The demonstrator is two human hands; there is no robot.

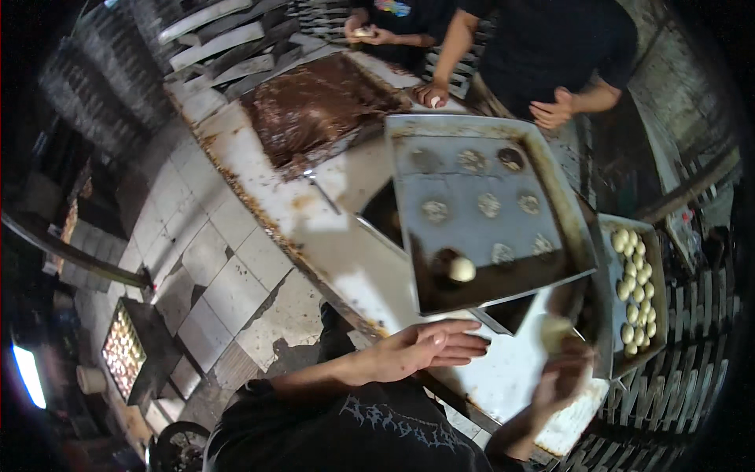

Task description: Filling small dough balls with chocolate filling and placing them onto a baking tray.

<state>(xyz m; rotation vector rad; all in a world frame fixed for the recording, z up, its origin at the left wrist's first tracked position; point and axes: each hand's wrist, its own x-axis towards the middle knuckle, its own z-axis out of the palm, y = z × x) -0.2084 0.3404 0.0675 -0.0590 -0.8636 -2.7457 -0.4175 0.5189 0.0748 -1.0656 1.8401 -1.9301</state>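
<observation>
My left hand point(440, 346) is held out in front of me, fingers stretched and nothing in it, just below the near edge of a metal tray point(472, 297). My right hand point(562, 374), blurred by motion, is to its right with a pale dough ball point(557, 332) at its fingers. One smooth dough ball point(462, 270) sits in the near left corner of the tray. Several round floury marks point(489, 205) lie in rows on the tray's grey bottom, one of them with a dark brown patch. The tray rests tilted over another dark tray.
At the right stands a tray point(659, 315) of several pale dough balls. A dark brown slab point(314, 102) covers the far table, near a thin metal tool point(322, 193). Two people work across the table. On the left floor side is a filled box point(124, 346).
</observation>
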